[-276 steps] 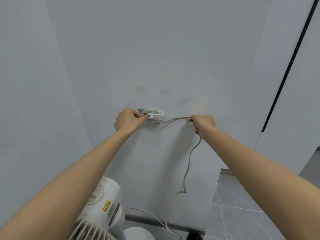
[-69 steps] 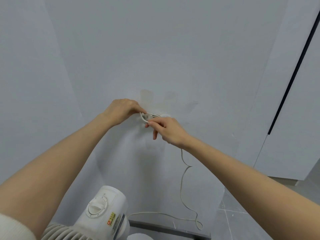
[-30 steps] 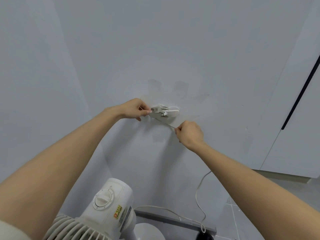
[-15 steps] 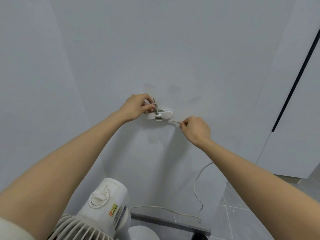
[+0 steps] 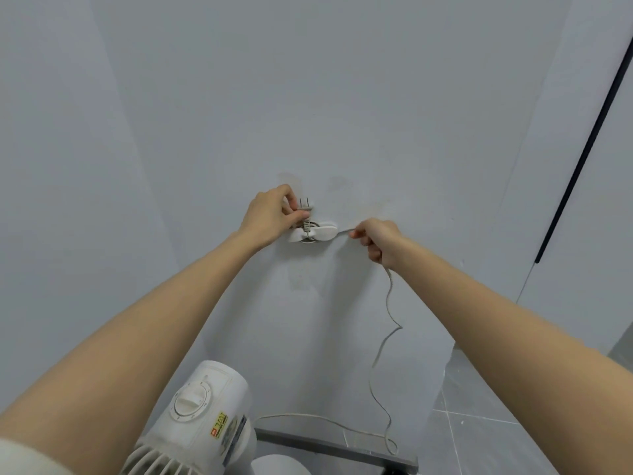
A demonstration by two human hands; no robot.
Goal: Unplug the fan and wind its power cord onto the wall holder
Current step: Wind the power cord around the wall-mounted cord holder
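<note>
A white cord holder is fixed to the grey wall at chest height. My left hand pinches the grey plug just above the holder, prongs pointing up. The cord runs down from the plug through the holder's middle. My right hand grips the grey power cord to the right of the holder and holds it taut. Below that hand the cord hangs in loose bends to the floor and runs left toward the white fan at the bottom.
A dark baseboard lines the foot of the wall. Grey floor tiles lie at the lower right. A white door panel with a black vertical strip stands to the right. The fan sits close under my left arm.
My left hand has lifted the plug slightly above the holder. My right hand has pulled the cord further right and up, level with the holder, so the hanging cord is shorter.
</note>
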